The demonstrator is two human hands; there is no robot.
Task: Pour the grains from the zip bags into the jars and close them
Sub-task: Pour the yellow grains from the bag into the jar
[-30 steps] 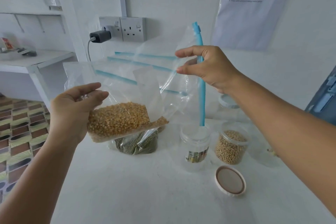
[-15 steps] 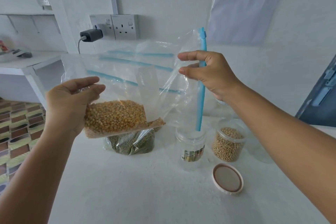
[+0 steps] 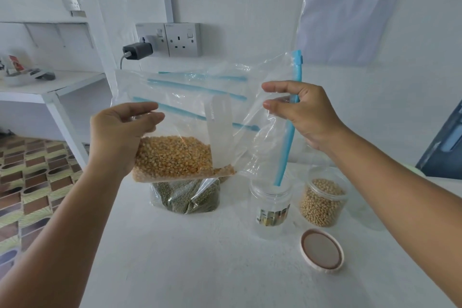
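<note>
Clear zip bag of corn kernels (image 3: 175, 157) hangs sideways at centre frame, its blue zip strip (image 3: 287, 137) dipping into the empty open jar (image 3: 271, 205) lower right. Beside that jar, a soybean-filled jar (image 3: 323, 201); its lid (image 3: 322, 250) lies upturned in front.

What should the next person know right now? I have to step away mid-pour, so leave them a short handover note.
Left hand grips the corn bag at its grain end; right hand pinches its blue zip edge, whose lower end points into the empty jar.
Done: soybean jar filled, uncapped.
Left: pour corn, then the green-bean bag on the table; cap jars. One lid lies in front.
</note>
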